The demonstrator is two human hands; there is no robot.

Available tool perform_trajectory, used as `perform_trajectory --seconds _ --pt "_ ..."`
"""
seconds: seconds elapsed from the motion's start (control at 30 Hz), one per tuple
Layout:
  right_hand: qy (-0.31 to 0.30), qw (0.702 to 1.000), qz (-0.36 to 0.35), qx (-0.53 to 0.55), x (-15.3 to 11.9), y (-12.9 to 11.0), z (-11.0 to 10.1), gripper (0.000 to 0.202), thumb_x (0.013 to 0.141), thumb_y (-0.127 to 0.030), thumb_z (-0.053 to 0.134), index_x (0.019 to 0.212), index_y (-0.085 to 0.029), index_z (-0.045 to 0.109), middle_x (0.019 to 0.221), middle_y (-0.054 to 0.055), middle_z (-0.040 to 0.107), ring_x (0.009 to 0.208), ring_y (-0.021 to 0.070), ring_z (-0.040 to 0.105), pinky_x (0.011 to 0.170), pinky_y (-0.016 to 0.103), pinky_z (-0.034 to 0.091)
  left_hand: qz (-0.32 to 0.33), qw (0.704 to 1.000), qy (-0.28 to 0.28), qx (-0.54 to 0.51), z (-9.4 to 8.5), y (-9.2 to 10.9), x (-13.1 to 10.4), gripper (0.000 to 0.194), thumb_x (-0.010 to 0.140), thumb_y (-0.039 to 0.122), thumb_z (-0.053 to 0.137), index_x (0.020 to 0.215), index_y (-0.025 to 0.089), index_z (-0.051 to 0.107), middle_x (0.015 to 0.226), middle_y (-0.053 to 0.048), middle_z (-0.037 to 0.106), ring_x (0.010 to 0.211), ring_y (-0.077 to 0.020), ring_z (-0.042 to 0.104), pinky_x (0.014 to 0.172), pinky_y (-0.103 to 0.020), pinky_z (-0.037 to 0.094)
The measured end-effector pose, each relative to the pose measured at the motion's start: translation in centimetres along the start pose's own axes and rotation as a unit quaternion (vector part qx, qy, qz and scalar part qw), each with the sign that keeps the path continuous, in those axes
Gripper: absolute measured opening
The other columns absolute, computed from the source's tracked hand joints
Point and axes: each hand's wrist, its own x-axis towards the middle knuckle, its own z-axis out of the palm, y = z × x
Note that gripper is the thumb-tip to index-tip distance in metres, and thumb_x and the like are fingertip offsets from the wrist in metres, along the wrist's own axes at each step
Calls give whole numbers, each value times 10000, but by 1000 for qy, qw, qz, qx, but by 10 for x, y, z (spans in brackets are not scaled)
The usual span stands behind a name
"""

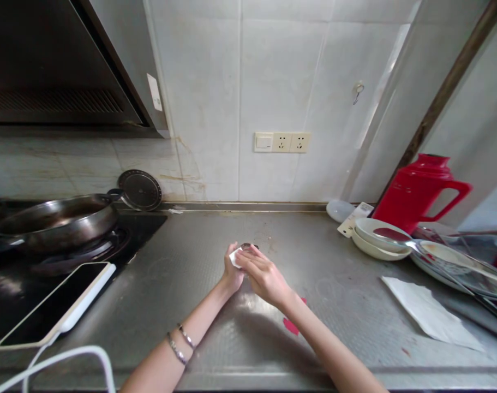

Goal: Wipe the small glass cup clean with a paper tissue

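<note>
Both hands meet over the middle of the metal counter. My left hand (233,273) is closed around a small dark object (248,247), whose rim shows between the hands; most of it is hidden. Against it, my right hand (262,273) presses a folded white tissue (235,257) with its fingers together. Two bracelets circle my left wrist. On the counter beside my right forearm lies a red piece (291,326), partly covered by the arm.
At left, a steel pan (55,224) sits on the black stove, near a phone (60,305) with a white cable. At right stand a red thermos (415,191), stacked bowls (379,248), plates with utensils and a flat white tissue (430,311).
</note>
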Motion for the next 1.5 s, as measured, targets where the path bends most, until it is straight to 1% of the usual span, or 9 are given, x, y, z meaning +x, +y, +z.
perform_trajectory --seconds 0.13,0.33,0.47,0.7,0.83,0.97,1.17,1.37,1.5 --pt "-20 1000 -16 2 3 17 -8 401 862 -10 366 1193 -154 540 1095 127 686 1154 192 581 1060 483 396 -12 999 16 50 1 0 0 379 842 456 440 637 153 538 427 22 481 348 -100 405 411 -232 284" --pt "-14 999 11 29 -4 42 -15 337 892 -70 391 1164 -164 565 1090 115 689 1082 191 626 1055 462 403 -33 993 -2 113 2 -3 -1 410 826 525 426 743 146 560 534 -30 609 458 -171 563 443 -253 385" --pt "78 981 165 68 -15 51 -14 265 920 -176 412 1035 -192 649 985 78 725 926 201 687 878 352 532 -41 992 -25 115 0 2 -1 515 821 537 401 839 79 634 696 -125 696 552 -209 638 450 -249 405" --pt "181 886 406 131 -21 57 -16 311 839 -383 504 845 -140 698 751 76 712 670 201 655 613 280 537 10 998 -18 61 -2 10 3 451 786 474 448 866 78 648 772 -146 719 622 -282 681 491 -348 504" --pt "138 845 470 214 -20 57 -15 312 767 -394 502 772 -133 673 652 37 634 600 168 582 497 253 521 28 999 -4 21 -4 10 6 391 779 424 477 805 74 648 713 -140 715 644 -267 690 596 -355 533" --pt "77 839 490 222 -19 58 -15 242 690 -332 466 647 -148 617 572 9 560 537 136 504 445 213 436 37 999 -9 16 -7 10 9 386 790 408 469 810 71 656 748 -158 724 688 -268 699 675 -367 535" --pt "60 811 513 274 -20 67 -16 280 599 -301 414 642 -146 642 469 -23 467 453 107 391 439 215 285 62 998 4 16 -8 10 11 380 799 387 467 798 66 670 719 -149 722 732 -259 704 658 -312 521" --pt "13 760 534 370 -25 74 -9 294 641 -345 418 614 -153 639 457 -28 408 437 102 327 453 234 251 67 998 5 -1 -8 9 12 342 789 375 492 778 86 674 757 -132 727 787 -261 705 699 -315 523" --pt "-27 698 558 448 -21 64 -8 360 720 -471 504 672 -134 619 459 -57 368 404 76 305 431 220 257 58 998 15 -5 -7 8 10 326 798 361 492 771 91 673 766 -130 730 779 -251 704 697 -317 528"
